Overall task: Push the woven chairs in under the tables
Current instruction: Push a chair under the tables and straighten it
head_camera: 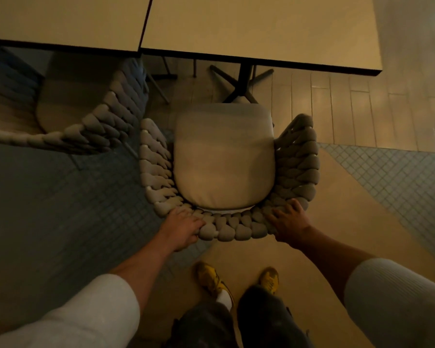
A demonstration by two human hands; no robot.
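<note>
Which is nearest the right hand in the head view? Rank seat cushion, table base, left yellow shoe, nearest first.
From the right hand:
1. Seat cushion, just ahead-left.
2. Left yellow shoe, behind, near the feet.
3. Table base, far ahead under the table.

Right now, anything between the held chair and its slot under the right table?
Partly. The table's pedestal base sits on the floor straight ahead of the seat cushion. Otherwise the floor there looks open. Both hands, left and right, are on the woven chair back.

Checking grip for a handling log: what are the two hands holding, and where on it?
Both hands grip the grey woven chair by the top rim of its curved backrest: left hand at the left corner, right hand at the right.
</note>
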